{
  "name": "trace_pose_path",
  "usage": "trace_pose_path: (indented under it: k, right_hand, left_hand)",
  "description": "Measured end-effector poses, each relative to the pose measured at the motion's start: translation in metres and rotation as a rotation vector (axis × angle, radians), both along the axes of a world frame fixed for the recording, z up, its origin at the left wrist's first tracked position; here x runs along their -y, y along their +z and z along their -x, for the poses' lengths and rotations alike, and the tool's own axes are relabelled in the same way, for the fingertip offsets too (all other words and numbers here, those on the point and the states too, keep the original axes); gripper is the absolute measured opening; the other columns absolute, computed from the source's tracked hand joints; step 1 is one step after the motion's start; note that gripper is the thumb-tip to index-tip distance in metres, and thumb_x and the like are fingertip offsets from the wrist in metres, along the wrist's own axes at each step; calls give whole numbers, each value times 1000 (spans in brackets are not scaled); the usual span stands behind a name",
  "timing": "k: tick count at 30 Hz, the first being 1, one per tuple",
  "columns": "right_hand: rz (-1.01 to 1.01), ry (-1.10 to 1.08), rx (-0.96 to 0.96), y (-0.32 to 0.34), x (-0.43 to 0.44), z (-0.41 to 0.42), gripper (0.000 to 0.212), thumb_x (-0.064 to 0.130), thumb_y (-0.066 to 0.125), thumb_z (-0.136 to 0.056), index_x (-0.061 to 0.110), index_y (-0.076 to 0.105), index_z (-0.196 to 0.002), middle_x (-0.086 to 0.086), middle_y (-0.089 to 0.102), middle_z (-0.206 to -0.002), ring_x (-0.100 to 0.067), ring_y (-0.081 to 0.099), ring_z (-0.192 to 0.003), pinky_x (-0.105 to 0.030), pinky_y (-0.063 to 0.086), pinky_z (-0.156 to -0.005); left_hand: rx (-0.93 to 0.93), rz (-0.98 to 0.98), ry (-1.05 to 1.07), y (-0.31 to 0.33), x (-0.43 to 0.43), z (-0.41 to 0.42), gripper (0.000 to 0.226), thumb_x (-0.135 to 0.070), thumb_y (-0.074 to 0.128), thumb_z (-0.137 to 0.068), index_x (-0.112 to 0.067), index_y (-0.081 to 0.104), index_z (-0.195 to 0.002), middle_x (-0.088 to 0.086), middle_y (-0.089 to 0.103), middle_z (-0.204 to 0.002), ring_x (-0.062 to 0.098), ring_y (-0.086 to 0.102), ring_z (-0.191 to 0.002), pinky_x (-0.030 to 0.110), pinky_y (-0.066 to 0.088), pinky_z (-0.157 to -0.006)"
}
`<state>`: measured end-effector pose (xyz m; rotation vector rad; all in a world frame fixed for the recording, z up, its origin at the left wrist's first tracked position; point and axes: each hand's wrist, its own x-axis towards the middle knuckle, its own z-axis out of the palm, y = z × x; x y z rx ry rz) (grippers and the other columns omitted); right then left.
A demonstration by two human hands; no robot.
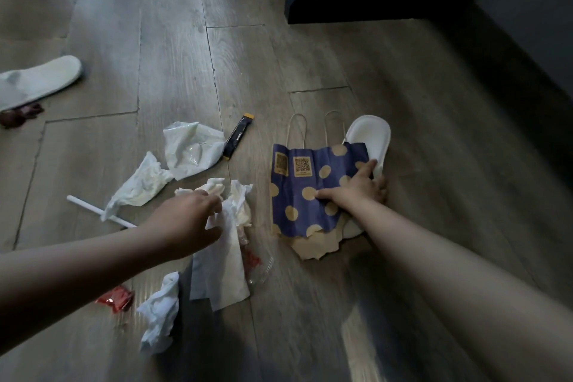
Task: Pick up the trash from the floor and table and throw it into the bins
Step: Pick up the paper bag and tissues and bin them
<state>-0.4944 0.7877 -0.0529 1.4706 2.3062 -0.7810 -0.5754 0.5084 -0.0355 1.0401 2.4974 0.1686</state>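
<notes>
The paper bag [297, 195], blue with tan dots and torn along its near edge, is lying flat on the wooden floor [310, 71] with its string handles pointing away. Two QR codes [302, 164] are showing on tan panels near its top; the small print under them is too blurred to read. The right hand [356, 189] is pressing down on the bag's right side with fingers spread and thumb stretched out, the outer fingers reaching over onto a white slipper [369, 136] that is lying partly under the bag. The left hand [189, 220] is pinching a white napkin [223, 267] between its thumb and curled fingers. A black sachet [238, 136] with yellow ends is carrying white lettering that cannot be read. A plastic wrapper [192, 149], crumpled tissues [139, 186], a white straw [93, 208] and a red wrapper [116, 299] are lying around the left hand. A second slipper [37, 80] is resting far left, and a dark table frame [356, 9] is standing beyond.
</notes>
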Motion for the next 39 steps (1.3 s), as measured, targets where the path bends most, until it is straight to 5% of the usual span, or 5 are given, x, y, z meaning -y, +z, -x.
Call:
trace_pose_path:
  k: [10,23,28,33,39]
  right_hand:
    - [-174,126,-81,3,3,2,131,50,87,-57,24,0,-152,-17,16,-144,-38,34,-127,-51,37,-106]
    - [-112,130,-255,23,-5,-45,121,42,89,-58,30,10,-149,-15,22,-141,-37,39,-125,-49,43,-100]
    - [-84,167,-272,33,0,-57,123,43,89,-59,28,8,-150,-15,21,-142,-35,37,-127,-45,39,-102]
    - [-88,187,-259,37,2,-64,124,44,88,-58,30,7,-150,-14,20,-141,-35,39,-125,-44,40,-100]
    - [-67,194,-224,35,7,-69,124,44,88,-59,31,5,-150,-13,19,-142,-34,38,-126,-45,41,-100]
  left_hand:
    - [-23,-12,39,-4,5,-1,36,-40,65,-82,-25,56,-113,-6,56,-111,11,53,-88,23,43,-68]
    - [-22,20,68,3,18,-16,82,-61,67,-72,-23,35,-137,1,40,-131,18,43,-115,30,45,-93]
    - [57,-1,84,5,13,-29,111,-64,67,-70,-23,5,-152,6,12,-156,27,20,-140,37,30,-112]
    - [66,78,68,5,-9,-26,121,-71,67,-65,-36,-13,-149,2,-19,-159,35,-11,-146,52,16,-118]
    - [144,166,75,-9,-29,-20,119,-69,71,-62,-44,-7,-148,5,-14,-159,41,-12,-144,61,21,-113]
